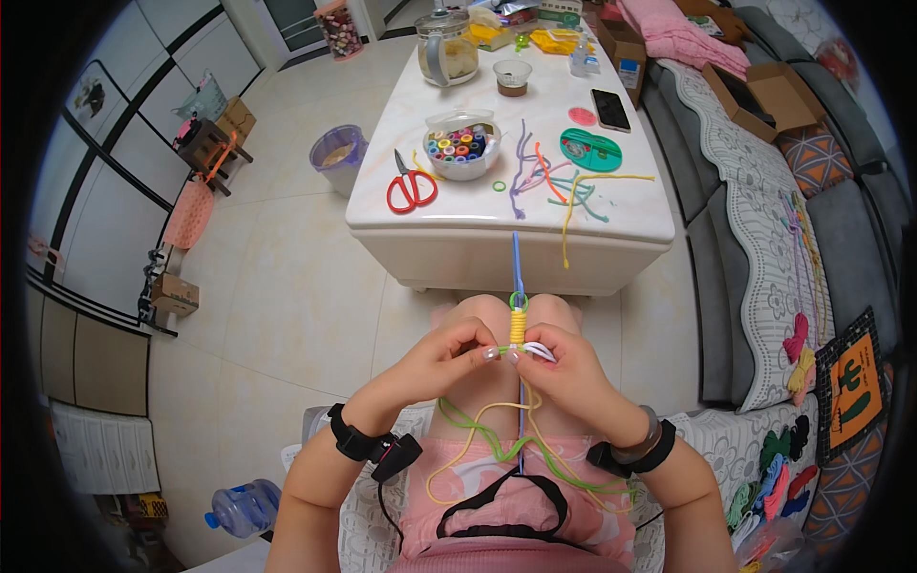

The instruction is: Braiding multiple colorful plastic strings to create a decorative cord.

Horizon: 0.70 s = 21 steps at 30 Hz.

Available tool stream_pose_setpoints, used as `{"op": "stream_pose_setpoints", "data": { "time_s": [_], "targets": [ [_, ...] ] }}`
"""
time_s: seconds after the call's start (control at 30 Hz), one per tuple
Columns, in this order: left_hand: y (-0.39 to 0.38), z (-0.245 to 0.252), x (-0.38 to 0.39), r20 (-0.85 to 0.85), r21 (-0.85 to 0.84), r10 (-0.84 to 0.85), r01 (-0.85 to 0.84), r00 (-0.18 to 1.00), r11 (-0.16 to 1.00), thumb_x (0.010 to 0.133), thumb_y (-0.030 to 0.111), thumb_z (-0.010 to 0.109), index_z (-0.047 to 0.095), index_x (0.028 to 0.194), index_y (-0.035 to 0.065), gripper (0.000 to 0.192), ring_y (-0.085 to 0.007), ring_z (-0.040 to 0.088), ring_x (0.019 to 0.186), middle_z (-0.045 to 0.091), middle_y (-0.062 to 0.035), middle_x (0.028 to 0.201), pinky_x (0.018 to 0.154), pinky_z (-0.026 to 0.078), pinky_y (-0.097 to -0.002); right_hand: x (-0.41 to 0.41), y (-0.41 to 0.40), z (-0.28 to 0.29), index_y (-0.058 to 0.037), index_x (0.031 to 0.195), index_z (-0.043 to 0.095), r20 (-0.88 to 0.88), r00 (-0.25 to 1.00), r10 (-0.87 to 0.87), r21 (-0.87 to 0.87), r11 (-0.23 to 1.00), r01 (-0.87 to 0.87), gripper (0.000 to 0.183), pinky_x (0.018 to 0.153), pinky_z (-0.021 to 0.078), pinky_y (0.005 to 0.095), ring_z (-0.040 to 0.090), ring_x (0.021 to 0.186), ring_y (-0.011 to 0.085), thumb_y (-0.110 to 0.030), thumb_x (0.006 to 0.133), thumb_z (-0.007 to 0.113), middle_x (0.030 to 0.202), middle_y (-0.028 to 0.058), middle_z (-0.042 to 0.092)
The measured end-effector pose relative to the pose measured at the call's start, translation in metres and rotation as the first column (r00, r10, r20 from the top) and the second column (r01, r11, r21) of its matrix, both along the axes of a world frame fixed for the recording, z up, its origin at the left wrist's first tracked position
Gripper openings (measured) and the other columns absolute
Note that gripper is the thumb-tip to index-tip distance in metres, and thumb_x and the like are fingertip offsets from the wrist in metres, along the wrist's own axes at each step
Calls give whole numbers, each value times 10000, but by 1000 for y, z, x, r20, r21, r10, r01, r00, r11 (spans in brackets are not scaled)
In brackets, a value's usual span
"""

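Over the lap, my left hand pinches a green cord between thumb and fingers. My right hand grips a white cord, bent into a loop, with its thumb close to the left one. Between the hands stands a coil of yellow cord, wound around a blue strand that stretches from near the table edge to the waist. A small green ring sits at the top of the coil. Loose yellow cord and green cord trail across the thighs.
On the white table ahead lie red-handled scissors, a tub of thread spools, cut cord pieces, a teal case and a phone. Cord bundles rest on the sofa at right. A purple bin stands left.
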<state>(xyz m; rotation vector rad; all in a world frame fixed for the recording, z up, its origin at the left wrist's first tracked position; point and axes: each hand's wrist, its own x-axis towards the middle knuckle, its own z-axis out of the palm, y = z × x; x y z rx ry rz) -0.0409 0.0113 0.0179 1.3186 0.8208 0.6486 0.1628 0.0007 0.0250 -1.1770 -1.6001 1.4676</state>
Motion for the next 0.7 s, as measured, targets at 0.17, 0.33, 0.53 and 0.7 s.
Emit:
{"op": "stream_pose_setpoints", "data": {
  "time_s": [0.17,0.33,0.53,0.7],
  "targets": [
    [-4,-5,-1,34,-116,59,-55,998,992,902,139,511,532,909,47,95,-16,409,696,484,51,787,597,348,-170,-2,-4,-7,3,942,591,-36,998,-45,-22,999,44,193,625,443,220,538,714,69,-167,852,577,784,23,602],
    [-3,-1,-3,-6,-153,70,-70,998,986,909,164,502,532,899,55,114,-15,409,686,486,55,783,594,353,-173,10,2,0,12,950,595,11,1000,29,-12,1000,-29,183,654,452,226,545,738,74,-143,866,546,794,32,609],
    [0,0,-3,8,-152,25,-24,1000,988,912,173,494,533,896,54,126,-34,426,665,488,44,775,598,365,-186,19,5,6,15,939,605,71,993,94,-34,995,-92,172,702,458,240,569,785,104,-123,856,547,837,64,627],
    [1,-2,2,37,-146,1,5,999,989,924,186,467,524,917,54,143,-42,424,662,478,41,754,595,362,-191,15,0,7,11,936,596,80,996,45,-2,999,-45,161,707,465,252,580,787,131,-116,851,546,839,73,624]
  ]
}}
